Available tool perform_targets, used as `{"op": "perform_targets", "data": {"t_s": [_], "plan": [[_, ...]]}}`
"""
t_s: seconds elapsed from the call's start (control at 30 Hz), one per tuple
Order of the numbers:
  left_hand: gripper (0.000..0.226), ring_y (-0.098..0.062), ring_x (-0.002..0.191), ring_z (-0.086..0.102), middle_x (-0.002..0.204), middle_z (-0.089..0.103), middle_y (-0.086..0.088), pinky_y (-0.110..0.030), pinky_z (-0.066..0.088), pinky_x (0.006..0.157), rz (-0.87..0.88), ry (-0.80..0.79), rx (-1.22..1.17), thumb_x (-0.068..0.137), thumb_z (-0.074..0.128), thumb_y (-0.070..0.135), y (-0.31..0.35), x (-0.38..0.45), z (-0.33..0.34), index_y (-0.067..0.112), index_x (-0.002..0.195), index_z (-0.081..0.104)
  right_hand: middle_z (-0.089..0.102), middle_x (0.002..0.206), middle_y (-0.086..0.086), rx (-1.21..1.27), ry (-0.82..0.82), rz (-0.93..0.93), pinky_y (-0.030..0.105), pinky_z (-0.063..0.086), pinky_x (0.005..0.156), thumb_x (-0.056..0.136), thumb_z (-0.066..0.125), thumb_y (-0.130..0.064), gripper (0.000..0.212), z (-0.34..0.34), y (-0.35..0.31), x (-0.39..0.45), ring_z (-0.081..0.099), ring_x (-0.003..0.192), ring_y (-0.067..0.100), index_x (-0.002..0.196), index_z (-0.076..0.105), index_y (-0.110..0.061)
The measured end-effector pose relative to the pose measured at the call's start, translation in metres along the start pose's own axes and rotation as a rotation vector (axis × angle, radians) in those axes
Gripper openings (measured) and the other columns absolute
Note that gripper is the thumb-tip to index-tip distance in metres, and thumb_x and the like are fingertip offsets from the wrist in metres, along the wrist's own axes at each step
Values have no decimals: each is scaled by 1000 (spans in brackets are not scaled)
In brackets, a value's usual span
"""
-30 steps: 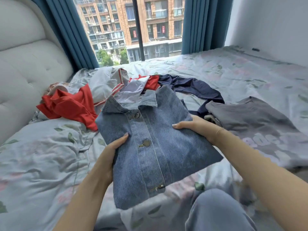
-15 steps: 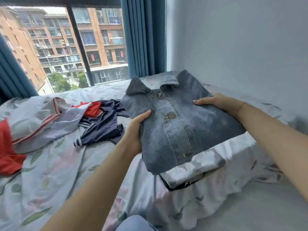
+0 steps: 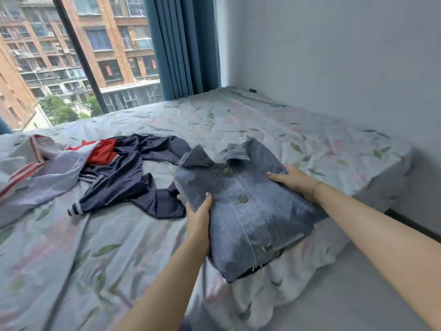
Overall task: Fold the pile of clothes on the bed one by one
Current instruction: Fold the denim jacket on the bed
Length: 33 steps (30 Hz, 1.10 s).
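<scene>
From the head view, both your bare forearms reach forward and slightly right across the bed (image 3: 274,130), toward its corner near the wall. Your left hand (image 3: 199,217) grips the left edge of the folded denim jacket (image 3: 248,211), thumb on top of the fabric and the other fingers tucked out of sight beneath it. Your right hand (image 3: 292,179) holds the jacket's right edge, thumb lying flat along the top and the remaining fingers hidden under the cloth; a thin bracelet (image 3: 315,187) circles that wrist. The jacket sits between your two hands, front up, collar pointing away from you and its button row running toward you, its near end over the bed's edge with something dark just showing beneath it. You cannot tell whether it rests fully on the bedding. To its left, apart from your grip, lie a crumpled navy garment (image 3: 128,182), a red piece (image 3: 103,152) and a grey garment with red stripes (image 3: 45,177).
</scene>
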<state>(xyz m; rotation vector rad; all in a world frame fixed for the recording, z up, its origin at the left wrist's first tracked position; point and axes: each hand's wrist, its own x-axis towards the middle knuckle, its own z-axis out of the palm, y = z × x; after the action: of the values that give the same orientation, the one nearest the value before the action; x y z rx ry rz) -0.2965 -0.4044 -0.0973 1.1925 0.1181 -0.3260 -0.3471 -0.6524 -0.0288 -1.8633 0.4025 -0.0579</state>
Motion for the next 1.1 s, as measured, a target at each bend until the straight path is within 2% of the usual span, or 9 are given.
{"op": "perform_targets", "data": {"t_s": [0.1,0.2,0.27,0.33,0.4,0.47,0.57,0.87,1.1], "plan": [[53,-30,107,64,125,63,-9,-53,50,96,0,13,59,86,73,28,-1,5,-4,20,130,46,62,78,-6,-57,7,17,11,46,50,93,63,-25,24,12,9,2,63,57,1,114,58,-14],[76,-30,120,54,140,49,-12,-49,43,105,-34,107,172,85,73,25,5,2,-1,17,145,26,61,105,0,-313,154,-5,24,49,79,89,66,-34,49,16,22,10,61,92,15,130,53,-11],[93,-31,137,33,152,27,-14,-42,29,114,117,270,491,86,70,21,15,-5,4,19,153,6,47,137,9,-653,288,-110,36,40,102,90,63,-37,58,18,18,8,48,123,26,139,45,-13],[94,-27,146,11,160,7,-9,-43,13,117,400,333,987,87,65,24,23,-23,15,24,155,0,33,152,7,-760,277,-325,38,28,112,94,55,-35,57,28,9,-3,33,138,25,146,39,-16],[76,-19,149,-6,162,-6,2,-48,-2,118,601,137,1375,93,51,36,17,-34,30,34,154,5,21,159,-2,-818,88,-419,41,17,118,98,46,-42,56,45,9,-13,19,146,19,150,31,-27],[57,-15,148,-16,163,-12,6,-50,-13,117,485,-59,1573,100,29,43,-2,-35,38,38,153,9,7,162,-7,-948,-77,-340,45,6,120,99,35,-49,57,59,21,-14,5,149,15,152,17,-38],[54,-14,147,-20,162,-17,5,-53,-19,115,305,-123,1623,102,13,45,-27,-24,35,38,153,-1,-3,162,-9,-1084,-99,-274,45,-3,120,99,26,-53,58,69,39,-3,-6,149,14,152,4,-42],[55,-14,148,-19,162,-16,5,-50,-17,116,241,-278,1614,102,13,45,-18,-17,20,36,154,-2,-1,162,-9,-1129,-65,-255,44,-1,120,100,24,-53,57,76,42,-1,-4,149,15,152,4,-41],[61,-11,149,-7,163,-7,6,-44,2,121,207,-419,1574,100,29,54,19,-73,-57,36,154,8,14,161,-2,-972,131,-286,42,10,119,102,33,-37,52,113,18,-46,11,148,17,152,23,-25]]}}
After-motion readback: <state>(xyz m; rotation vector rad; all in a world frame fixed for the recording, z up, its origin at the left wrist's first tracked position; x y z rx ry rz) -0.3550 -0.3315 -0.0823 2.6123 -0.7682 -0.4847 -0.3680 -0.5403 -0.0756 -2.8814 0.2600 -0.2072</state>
